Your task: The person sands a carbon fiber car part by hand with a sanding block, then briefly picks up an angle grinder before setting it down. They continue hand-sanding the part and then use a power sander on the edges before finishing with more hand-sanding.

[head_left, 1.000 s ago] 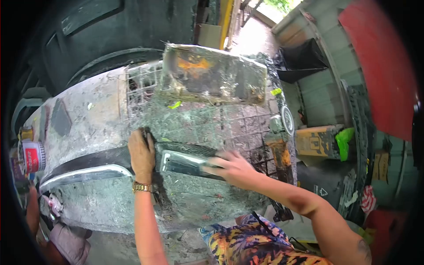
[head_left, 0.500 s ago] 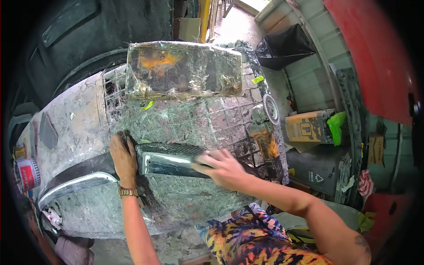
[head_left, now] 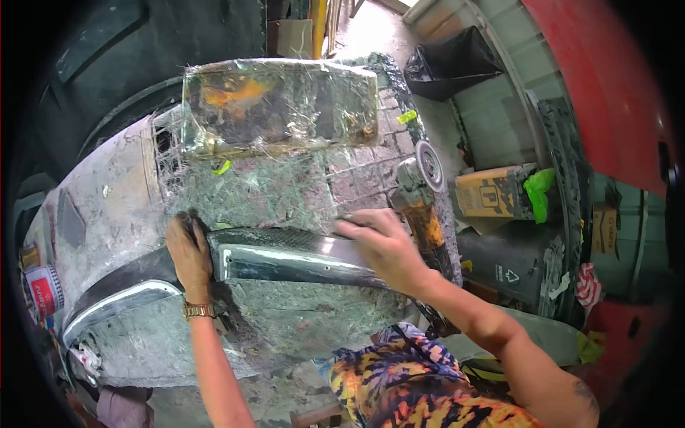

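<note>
A long dark curved part (head_left: 300, 264) with a carbon-weave surface and white-edged recesses lies across the dusty work surface (head_left: 264, 192). My left hand (head_left: 189, 257), with a watch at the wrist, rests over the middle of the part, its fingers wrapped over the far edge. At the right portion of the part is my right hand (head_left: 382, 242), fingers curled together near its upper edge; whatever they may hold is hidden. Beyond the part lies a clear, resin-stained slab (head_left: 282, 107).
An angle grinder (head_left: 424, 207) with its disc up lies at the right edge. Green tape scraps (head_left: 222, 167) are on the surface. Right of it stand a cardboard box (head_left: 489, 194) and a black bag (head_left: 453, 63). A red and white can (head_left: 44, 291) is far left.
My right hand has moved right along the part, its fingers now more curled. My left hand keeps its place on the part. The whole view has shifted slightly.
</note>
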Action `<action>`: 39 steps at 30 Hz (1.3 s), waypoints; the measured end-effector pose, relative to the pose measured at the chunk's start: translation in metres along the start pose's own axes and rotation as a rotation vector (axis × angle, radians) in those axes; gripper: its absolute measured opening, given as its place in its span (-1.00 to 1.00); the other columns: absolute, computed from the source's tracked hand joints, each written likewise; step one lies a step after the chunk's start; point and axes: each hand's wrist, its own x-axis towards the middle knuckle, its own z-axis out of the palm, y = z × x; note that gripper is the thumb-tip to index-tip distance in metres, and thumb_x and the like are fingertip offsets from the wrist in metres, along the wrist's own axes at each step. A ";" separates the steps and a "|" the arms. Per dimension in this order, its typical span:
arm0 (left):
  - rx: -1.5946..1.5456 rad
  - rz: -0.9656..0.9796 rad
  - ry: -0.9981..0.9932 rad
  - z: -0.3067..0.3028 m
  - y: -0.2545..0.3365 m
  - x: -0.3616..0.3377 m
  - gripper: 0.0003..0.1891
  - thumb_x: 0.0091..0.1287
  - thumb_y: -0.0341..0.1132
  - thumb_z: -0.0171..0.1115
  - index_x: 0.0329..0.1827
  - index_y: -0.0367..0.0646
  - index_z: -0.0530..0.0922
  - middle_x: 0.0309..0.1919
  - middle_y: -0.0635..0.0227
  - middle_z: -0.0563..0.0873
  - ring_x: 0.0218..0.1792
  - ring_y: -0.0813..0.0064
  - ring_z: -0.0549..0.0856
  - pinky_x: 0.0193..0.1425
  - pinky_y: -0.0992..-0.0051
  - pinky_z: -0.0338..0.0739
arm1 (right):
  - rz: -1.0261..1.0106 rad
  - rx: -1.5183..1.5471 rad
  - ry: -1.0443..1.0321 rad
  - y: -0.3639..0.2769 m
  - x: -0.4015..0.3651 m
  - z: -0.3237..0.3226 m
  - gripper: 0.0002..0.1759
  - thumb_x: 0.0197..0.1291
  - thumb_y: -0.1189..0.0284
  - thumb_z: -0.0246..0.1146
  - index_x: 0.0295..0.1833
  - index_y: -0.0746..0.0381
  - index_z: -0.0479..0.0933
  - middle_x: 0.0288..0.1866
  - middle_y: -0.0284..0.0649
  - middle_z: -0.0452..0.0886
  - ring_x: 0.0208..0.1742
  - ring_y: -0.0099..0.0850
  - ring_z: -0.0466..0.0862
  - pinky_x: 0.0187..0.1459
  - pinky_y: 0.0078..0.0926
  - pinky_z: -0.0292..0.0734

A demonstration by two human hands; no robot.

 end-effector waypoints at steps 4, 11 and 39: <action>0.020 0.039 0.037 0.004 -0.007 0.004 -0.69 0.62 -0.26 0.12 0.23 -0.33 0.47 0.10 -0.12 0.62 0.17 -0.17 0.57 0.30 0.04 0.44 | 0.013 -0.056 -0.155 -0.005 -0.042 0.006 -0.46 0.23 0.62 0.32 0.35 0.10 0.64 0.25 -0.18 0.60 0.23 -0.21 0.57 0.24 -0.21 0.53; 0.006 0.007 -0.022 0.001 -0.006 0.002 -0.73 0.62 -0.27 0.10 0.14 -0.33 0.47 0.04 -0.12 0.61 0.14 -0.17 0.56 0.27 0.04 0.44 | -0.132 -0.172 -0.326 -0.001 -0.065 0.025 -0.25 0.08 0.54 0.31 0.49 0.08 0.55 0.34 -0.28 0.50 0.36 -0.25 0.50 0.34 -0.23 0.45; 0.008 0.015 0.007 -0.005 0.002 0.000 -0.77 0.61 -0.32 0.11 0.14 -0.30 0.50 0.07 -0.06 0.62 0.15 -0.11 0.57 0.30 0.06 0.44 | -0.209 -0.136 -0.348 -0.006 -0.023 0.055 -0.26 0.08 0.50 0.34 0.49 0.06 0.55 0.34 -0.29 0.51 0.39 -0.23 0.50 0.37 -0.21 0.45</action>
